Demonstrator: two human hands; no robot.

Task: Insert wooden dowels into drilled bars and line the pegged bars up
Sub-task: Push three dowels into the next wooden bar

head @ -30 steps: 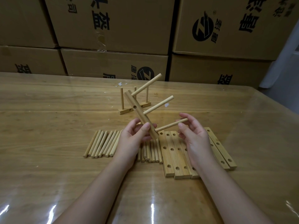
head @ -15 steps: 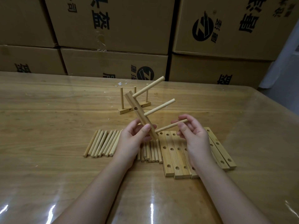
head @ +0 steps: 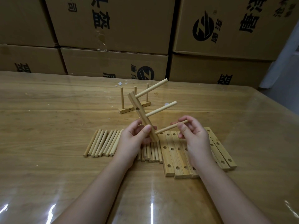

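My left hand [head: 134, 139] grips the lower end of a drilled wooden bar [head: 140, 112], held tilted above the table. Two dowels stick out of it to the upper right. A third, lowest dowel [head: 168, 128] sits with one end in the bar's bottom hole, and my right hand [head: 192, 135] pinches its outer end. Loose dowels [head: 102, 143] lie in a row on the table under and left of my left hand. Drilled bars [head: 174, 152] lie side by side below my right hand. A finished bar with three upright pegs [head: 135, 107] stands farther back.
The wooden table [head: 48, 110] has a glossy clear cover. Stacked cardboard boxes [head: 113, 29] form a wall along its far edge. The table's right edge [head: 275, 126] runs diagonally near the bars.
My right hand's fingers have closed tighter round the lowest dowel's outer end. The bar in my left hand has barely shifted.
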